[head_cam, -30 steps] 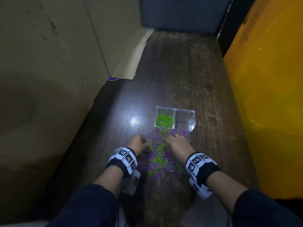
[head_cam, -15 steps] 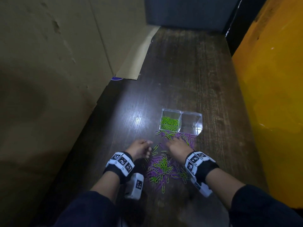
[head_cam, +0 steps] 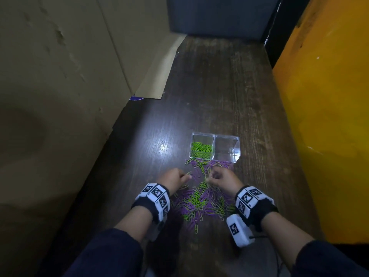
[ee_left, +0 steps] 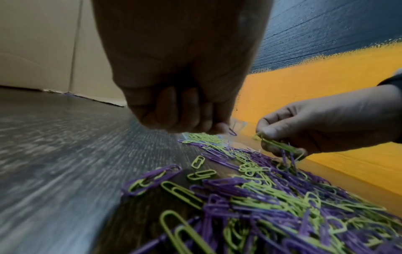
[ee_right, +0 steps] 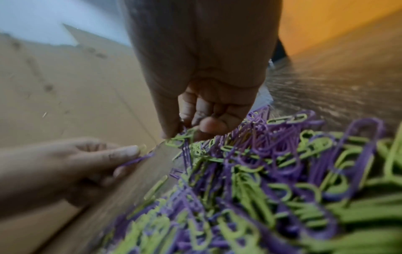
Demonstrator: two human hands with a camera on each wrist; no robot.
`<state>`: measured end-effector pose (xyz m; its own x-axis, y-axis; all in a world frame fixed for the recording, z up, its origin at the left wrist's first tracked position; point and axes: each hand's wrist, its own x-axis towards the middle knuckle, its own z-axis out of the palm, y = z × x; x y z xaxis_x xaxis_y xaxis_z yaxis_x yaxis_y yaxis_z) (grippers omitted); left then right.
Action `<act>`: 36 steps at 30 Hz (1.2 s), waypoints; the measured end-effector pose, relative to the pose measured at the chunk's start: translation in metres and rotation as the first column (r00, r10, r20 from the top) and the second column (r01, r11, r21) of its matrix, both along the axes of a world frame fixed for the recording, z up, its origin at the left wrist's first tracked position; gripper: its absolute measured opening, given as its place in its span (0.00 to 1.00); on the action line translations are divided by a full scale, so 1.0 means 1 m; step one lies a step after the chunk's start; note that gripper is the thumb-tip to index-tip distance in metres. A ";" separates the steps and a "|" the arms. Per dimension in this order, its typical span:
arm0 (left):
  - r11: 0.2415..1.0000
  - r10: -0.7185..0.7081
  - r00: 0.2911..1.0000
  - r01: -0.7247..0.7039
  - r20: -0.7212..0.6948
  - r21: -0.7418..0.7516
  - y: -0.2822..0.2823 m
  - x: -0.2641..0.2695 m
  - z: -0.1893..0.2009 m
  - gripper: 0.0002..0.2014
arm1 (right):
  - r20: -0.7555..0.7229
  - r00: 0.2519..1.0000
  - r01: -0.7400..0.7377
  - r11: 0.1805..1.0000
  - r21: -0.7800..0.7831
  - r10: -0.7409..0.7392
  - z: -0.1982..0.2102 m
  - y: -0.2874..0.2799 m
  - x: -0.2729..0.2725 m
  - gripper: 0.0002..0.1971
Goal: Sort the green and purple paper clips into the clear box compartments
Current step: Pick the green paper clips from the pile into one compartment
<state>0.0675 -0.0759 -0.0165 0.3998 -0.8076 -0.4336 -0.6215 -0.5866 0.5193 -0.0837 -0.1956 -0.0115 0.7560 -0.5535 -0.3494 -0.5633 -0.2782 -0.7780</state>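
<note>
A mixed pile of green and purple paper clips (head_cam: 199, 202) lies on the dark wooden table (head_cam: 219, 86), between my wrists. Just beyond it stands the clear two-compartment box (head_cam: 215, 136). Its left compartment holds green clips (head_cam: 201, 149) and its right compartment (head_cam: 226, 150) looks bare. My left hand (head_cam: 185, 176) hovers at the pile's left edge and pinches a purple clip (ee_right: 139, 159), with a green one (head_cam: 188, 173) at its fingertips. My right hand (head_cam: 209, 177) pinches a small bunch of green clips (ee_left: 280, 146), and purple clips dangle tangled from it.
A cardboard sheet (head_cam: 69, 76) walls the table's left side, and its flap (head_cam: 159, 76) lies on the tabletop. An orange wall (head_cam: 329, 116) bounds the right side and a dark panel (head_cam: 219, 15) closes the far end. Loose clips (head_cam: 199, 163) lie against the box front.
Both hands were spread low on the pile; now each is curled and pinching clips just above it. The right hand has pulled back slightly from the box.
</note>
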 end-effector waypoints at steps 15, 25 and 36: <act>0.988 0.102 0.953 -0.131 -0.286 -0.082 0.000 -0.002 -0.016 0.12 | 0.137 0.940 0.237 0.889 0.391 -0.311 0.015 0.011 -0.012 0.15; 0.966 0.205 0.970 -0.221 -0.129 -0.131 0.007 0.003 -0.008 0.23 | 0.061 0.859 0.372 0.702 0.607 -0.508 0.007 0.005 0.001 0.13; 0.941 -0.337 0.865 0.316 0.370 0.120 0.006 0.006 0.010 0.19 | -0.317 0.948 -0.108 0.969 -0.224 0.032 0.014 0.000 0.034 0.21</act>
<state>0.0735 -0.0700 -0.0061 0.2596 -0.9009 -0.3478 -0.9251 -0.3353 0.1780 -0.0495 -0.1955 0.0021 0.6716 -0.5978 -0.4377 -0.7371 -0.4791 -0.4766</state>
